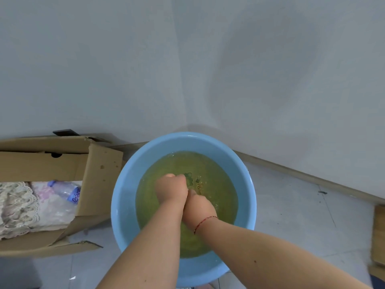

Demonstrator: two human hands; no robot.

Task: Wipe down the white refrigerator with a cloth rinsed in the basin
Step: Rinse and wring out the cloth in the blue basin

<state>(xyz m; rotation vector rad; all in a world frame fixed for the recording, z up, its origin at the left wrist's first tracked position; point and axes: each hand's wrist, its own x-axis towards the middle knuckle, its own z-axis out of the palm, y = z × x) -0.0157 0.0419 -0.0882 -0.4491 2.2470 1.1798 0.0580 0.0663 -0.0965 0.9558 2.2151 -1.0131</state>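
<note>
A round blue basin (127, 184) stands on the floor in a room corner, filled with murky yellow-green water. Both hands are in the water at its middle. My left hand (173, 189) is curled into a fist around a dark green cloth (192, 180), part of which shows just beyond its knuckles. My right hand (201, 207), with a red string on the wrist, presses against the left hand and its fingers dip under the surface, hidden. The refrigerator is not in view.
An open cardboard box (100, 174) lies left of the basin, holding lace fabric (18, 205) and a plastic water bottle (66, 191). White walls meet behind the basin. A wooden item (378, 236) sits at the right edge on the tiled floor (291, 205).
</note>
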